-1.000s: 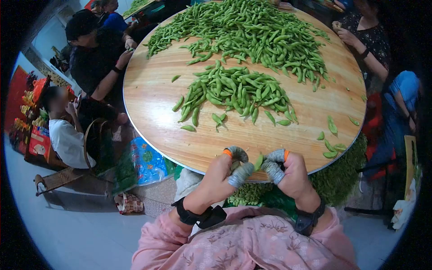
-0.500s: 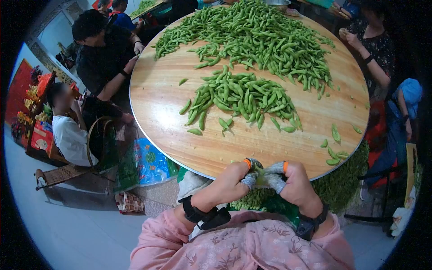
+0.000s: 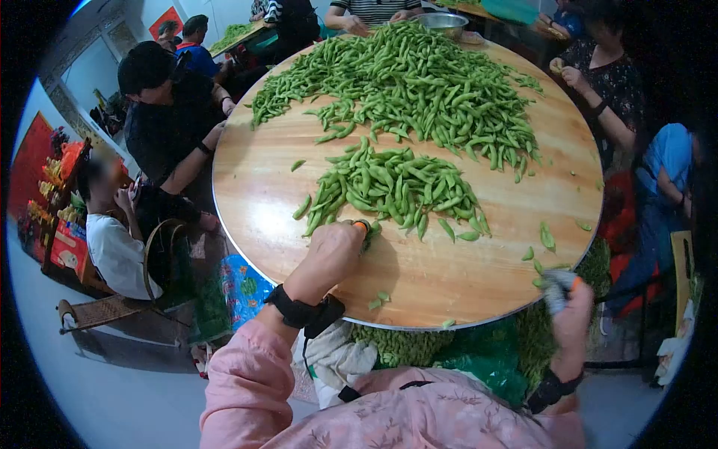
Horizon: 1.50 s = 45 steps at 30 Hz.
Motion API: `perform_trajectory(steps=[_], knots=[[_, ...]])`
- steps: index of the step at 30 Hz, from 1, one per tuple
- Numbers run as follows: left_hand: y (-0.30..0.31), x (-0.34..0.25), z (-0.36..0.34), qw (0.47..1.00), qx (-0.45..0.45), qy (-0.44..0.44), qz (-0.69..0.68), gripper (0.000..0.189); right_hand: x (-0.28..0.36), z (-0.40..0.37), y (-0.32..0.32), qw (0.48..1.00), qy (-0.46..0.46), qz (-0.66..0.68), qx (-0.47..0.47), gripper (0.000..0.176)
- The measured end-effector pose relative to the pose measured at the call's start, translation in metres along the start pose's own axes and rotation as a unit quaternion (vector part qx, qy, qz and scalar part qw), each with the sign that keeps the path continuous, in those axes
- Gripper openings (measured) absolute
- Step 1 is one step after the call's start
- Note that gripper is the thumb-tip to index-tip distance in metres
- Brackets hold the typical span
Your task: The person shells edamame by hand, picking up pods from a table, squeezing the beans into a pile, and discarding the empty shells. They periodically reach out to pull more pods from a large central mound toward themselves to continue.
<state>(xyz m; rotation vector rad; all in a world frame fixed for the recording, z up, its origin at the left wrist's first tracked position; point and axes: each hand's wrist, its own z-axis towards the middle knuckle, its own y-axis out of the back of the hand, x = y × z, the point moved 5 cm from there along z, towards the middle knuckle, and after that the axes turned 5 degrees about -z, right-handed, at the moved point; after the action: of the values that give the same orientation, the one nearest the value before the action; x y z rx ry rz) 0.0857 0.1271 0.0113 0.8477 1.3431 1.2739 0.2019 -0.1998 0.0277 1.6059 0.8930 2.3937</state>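
At the near edge of the small heap of green soybean pods (image 3: 404, 187), my left hand (image 3: 336, 247) has its fingers closed around a pod (image 3: 372, 235). The fingers are partly hidden behind the back of the hand. My right hand (image 3: 568, 303) is at the table's right rim, beside a few flattened pods (image 3: 548, 236). It is smeared by motion, so its grip does not show. Grey finger covers with orange bands are on both hands. Small green pieces (image 3: 380, 299) lie on the wood between my hands.
A large pod pile (image 3: 419, 82) covers the far half of the round wooden table (image 3: 284, 254). Below the near rim are shelled beans (image 3: 404, 344) and green plastic (image 3: 486, 352). People sit around the table; a metal bowl (image 3: 443, 22) stands at the back.
My hands were together at the near rim, working on a pod. They have parted: the left moved forward and left to the small heap, the right swung out to the right rim.
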Motion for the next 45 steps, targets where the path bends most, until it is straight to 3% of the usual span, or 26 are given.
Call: perform_trajectory(steps=[3, 4, 6, 7, 9, 11, 16, 28, 37, 44, 45], knots=[[-0.001, -0.010, -0.012, 0.997, -0.005, 0.015, -0.080, 0.008, 0.028, -0.007, -0.058, 0.979, -0.041, 0.119, 0.163, 0.018], [-0.002, -0.018, -0.018, 0.986, 0.016, 0.035, -0.165, 0.011, 0.038, -0.010, -0.075, 0.962, -0.057, 0.161, 0.212, 0.020], [-0.002, -0.041, -0.031, 0.938, 0.005, 0.074, -0.338, 0.016, 0.052, -0.013, -0.104, 0.937, -0.060, 0.220, 0.266, 0.023], [-0.001, -0.054, -0.037, 0.937, 0.009, 0.073, -0.340, 0.016, 0.055, -0.013, -0.111, 0.937, -0.064, 0.219, 0.265, 0.023], [0.006, -0.071, -0.047, 0.883, -0.048, 0.080, -0.459, 0.018, 0.057, -0.017, -0.127, 0.878, -0.155, 0.325, 0.316, 0.024], [0.004, -0.077, -0.054, 0.896, -0.033, 0.092, -0.433, 0.021, 0.058, -0.018, -0.129, 0.873, -0.160, 0.332, 0.321, 0.020], [0.006, -0.090, -0.059, 0.933, -0.042, -0.001, -0.356, 0.030, 0.063, -0.019, -0.126, 0.864, -0.133, 0.353, 0.333, 0.010], [0.010, -0.095, -0.067, 0.964, -0.097, -0.076, -0.238, 0.043, 0.063, -0.020, -0.130, 0.841, -0.146, 0.390, 0.344, 0.008], [0.006, -0.098, -0.070, 0.967, -0.098, -0.099, -0.213, 0.051, 0.066, -0.021, -0.133, 0.834, -0.162, 0.400, 0.345, 0.011], [0.011, -0.100, -0.070, 0.959, -0.104, -0.103, -0.241, 0.046, 0.063, -0.025, -0.132, 0.846, -0.138, 0.402, 0.322, 0.010], [0.011, -0.099, -0.070, 0.956, -0.104, -0.095, -0.257, 0.046, 0.066, -0.025, -0.130, 0.828, -0.151, 0.425, 0.334, 0.011]])
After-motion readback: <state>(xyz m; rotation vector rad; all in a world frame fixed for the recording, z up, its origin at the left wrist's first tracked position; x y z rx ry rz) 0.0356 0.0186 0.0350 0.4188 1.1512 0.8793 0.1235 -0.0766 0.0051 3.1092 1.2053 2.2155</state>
